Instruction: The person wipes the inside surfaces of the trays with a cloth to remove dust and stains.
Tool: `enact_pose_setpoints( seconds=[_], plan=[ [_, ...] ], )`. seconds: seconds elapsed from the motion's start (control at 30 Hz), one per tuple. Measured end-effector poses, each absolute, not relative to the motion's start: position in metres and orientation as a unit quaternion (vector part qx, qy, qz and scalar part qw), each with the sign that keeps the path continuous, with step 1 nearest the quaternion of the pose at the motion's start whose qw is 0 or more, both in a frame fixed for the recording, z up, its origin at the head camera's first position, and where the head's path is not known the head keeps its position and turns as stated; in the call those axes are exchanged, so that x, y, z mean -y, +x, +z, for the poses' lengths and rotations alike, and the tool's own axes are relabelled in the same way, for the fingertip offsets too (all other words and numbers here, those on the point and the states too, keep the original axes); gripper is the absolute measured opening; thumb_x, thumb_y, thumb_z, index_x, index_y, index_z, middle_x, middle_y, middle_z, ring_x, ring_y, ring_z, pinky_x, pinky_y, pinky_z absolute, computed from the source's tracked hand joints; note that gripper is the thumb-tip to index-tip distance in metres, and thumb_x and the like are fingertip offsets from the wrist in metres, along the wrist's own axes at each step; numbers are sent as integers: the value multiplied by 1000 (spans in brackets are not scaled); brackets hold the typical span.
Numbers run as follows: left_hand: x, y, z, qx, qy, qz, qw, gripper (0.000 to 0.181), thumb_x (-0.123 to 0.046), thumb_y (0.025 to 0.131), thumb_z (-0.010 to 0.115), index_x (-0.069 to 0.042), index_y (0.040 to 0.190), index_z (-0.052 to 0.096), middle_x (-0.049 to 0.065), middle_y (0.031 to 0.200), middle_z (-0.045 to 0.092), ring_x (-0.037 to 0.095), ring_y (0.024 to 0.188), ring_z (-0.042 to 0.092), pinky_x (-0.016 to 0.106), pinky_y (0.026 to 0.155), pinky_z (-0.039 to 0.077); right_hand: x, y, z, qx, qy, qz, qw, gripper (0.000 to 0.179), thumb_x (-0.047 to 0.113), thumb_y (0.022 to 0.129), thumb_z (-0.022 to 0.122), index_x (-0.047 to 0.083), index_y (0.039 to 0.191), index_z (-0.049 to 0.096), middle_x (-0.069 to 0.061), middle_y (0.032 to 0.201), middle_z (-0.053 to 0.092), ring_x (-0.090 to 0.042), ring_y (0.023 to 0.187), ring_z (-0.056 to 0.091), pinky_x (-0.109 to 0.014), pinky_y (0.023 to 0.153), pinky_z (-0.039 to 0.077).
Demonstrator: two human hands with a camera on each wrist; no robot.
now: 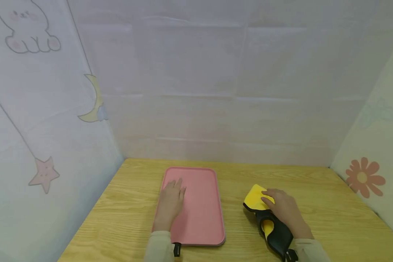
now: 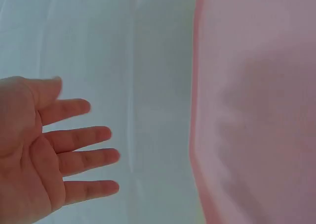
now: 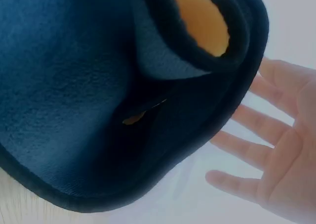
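Observation:
On the left half of the table lies a pink rectangular tray (image 1: 199, 207) with a low rim. My left hand (image 1: 170, 202) is over its left side, fingers extended and holding nothing; the left wrist view shows the palm and spread fingers beside the tray's edge. Farther right is a floppy black-and-yellow fabric piece (image 1: 279, 234) with a rounded opening and dark edging. My right hand (image 1: 283, 209) is over its yellow part. In the right wrist view the right fingers are spread, partly hidden behind the dark fabric; whether they touch it I cannot tell.
The wood-grain table (image 1: 330, 214) runs back to a pale hanging sheet (image 1: 196, 91). Printed sheets (image 1: 26, 120) with cartoon figures stand along the left side, and one with a red flower (image 1: 365, 177) along the right. Table surface shows between the tray and the fabric.

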State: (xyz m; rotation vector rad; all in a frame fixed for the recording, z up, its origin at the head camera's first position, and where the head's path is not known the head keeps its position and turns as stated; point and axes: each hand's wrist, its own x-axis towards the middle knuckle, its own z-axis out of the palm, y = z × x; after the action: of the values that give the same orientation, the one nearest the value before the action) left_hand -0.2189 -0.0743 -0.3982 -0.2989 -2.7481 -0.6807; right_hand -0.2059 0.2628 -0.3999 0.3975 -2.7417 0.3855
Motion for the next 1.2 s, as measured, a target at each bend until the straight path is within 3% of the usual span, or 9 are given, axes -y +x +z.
enact_pose_setpoints(
  seconds=[0.2, 0.3, 0.4, 0.63, 0.83, 1.07, 1.2],
  plan=[
    [89, -218, -408, 960, -75, -229, 139, 23, -8, 86, 56, 11, 99, 59, 24, 90, 60, 36, 88, 58, 42, 75, 47, -267, -213, -403, 963, 113, 154, 189, 32, 13, 80, 66, -10, 102, 60, -27, 97, 59, -43, 89, 54, -51, 70, 45],
    [93, -216, -413, 963, -47, -241, 109, 13, -4, 84, 58, 9, 84, 59, 20, 75, 59, 33, 74, 59, 40, 64, 49, -270, -218, -408, 965, 93, 151, 193, 41, 18, 81, 65, -13, 107, 56, -31, 99, 56, -45, 90, 52, -53, 69, 44],
    [95, -213, -416, 965, -27, -247, 89, 12, 0, 83, 57, 7, 74, 56, 16, 66, 55, 30, 66, 57, 37, 58, 48, -272, -221, -413, 972, 62, 162, 159, 53, 27, 85, 61, -15, 115, 48, -36, 105, 50, -49, 94, 47, -57, 71, 42],
    [99, -206, -426, 967, -4, -231, 104, 8, 5, 77, 56, 12, 78, 53, 21, 72, 49, 35, 68, 52, 43, 59, 46, -277, -229, -425, 979, 17, 198, 51, 80, 51, 88, 44, -19, 125, 31, -42, 111, 42, -53, 98, 43, -59, 74, 38],
    [106, -200, -433, 966, 23, -240, 90, 6, 11, 72, 52, 9, 66, 53, 21, 63, 52, 33, 59, 55, 41, 53, 46, -276, -234, -432, 973, 33, 225, 34, 82, 52, 88, 43, -22, 121, 31, -42, 107, 46, -48, 92, 50, -54, 77, 40],
    [111, -200, -432, 959, 61, -270, 69, 5, 13, 76, 48, 11, 75, 53, 22, 68, 53, 34, 64, 56, 41, 56, 47, -269, -238, -437, 973, 10, 232, -8, 92, 58, 86, 42, -25, 123, 25, -43, 114, 40, -49, 96, 48, -54, 80, 39],
    [116, -200, -433, 958, 96, -267, 46, 8, 10, 78, 48, 8, 80, 55, 22, 75, 56, 34, 70, 57, 42, 58, 47, -264, -241, -439, 973, -6, 230, -21, 99, 61, 82, 44, -26, 123, 22, -43, 109, 43, -43, 87, 54, -50, 75, 43]
  ],
)
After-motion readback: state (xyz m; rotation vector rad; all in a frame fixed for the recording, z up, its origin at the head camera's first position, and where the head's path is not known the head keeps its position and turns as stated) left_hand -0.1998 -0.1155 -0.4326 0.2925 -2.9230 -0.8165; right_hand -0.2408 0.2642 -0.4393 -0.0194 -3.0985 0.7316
